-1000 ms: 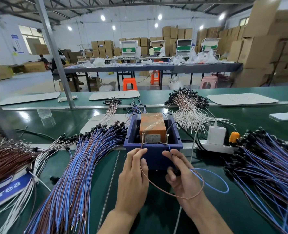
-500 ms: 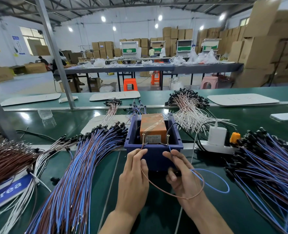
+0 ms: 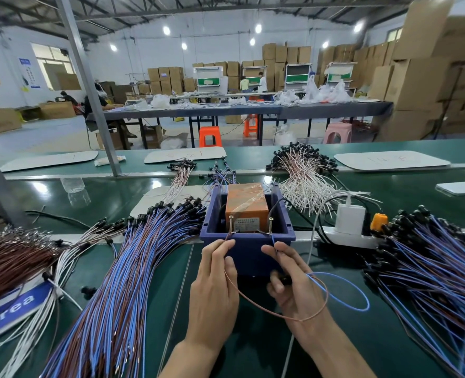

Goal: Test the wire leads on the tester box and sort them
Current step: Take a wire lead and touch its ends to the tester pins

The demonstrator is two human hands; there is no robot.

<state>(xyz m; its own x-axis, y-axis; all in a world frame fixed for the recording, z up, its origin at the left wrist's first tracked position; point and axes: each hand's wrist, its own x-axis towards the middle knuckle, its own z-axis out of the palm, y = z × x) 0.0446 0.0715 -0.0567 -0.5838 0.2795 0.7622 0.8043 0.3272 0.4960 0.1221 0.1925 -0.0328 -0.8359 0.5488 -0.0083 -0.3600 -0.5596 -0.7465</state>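
Green workbench (image 3: 149,309) in a large factory hall, with stacked cardboard boxes and other tables far behind. At the centre of the bench sits a dark blue bin (image 3: 247,241), and inside it an orange tester box (image 3: 246,203). The box's long axis runs away from the viewer, and its labelled end faces the person. Two metal posts stand upright at that near end, the left post (image 3: 230,223) and the right post (image 3: 270,225).

Both hands are just in front of the bin. The left hand (image 3: 215,290) pinches the end of a brown wire (image 3: 280,315) between thumb and forefinger; that end points up and away, at the foot of the left post. The right hand (image 3: 291,282) pinches the end of a blue wire (image 3: 348,290) in the same way, aimed up at the right post. Its lower fingers curl around something small and black, possibly the plug joining the two wires. Both wires loop out to the right over the right wrist.

A heap of blue and brown wires (image 3: 116,282) fans along the bench on the left, its black-capped ends pointing toward the bin. A second heap (image 3: 430,268) lies on the right. White wires (image 3: 304,184) are piled behind the bin, and a power strip (image 3: 348,238) lies just right of it.
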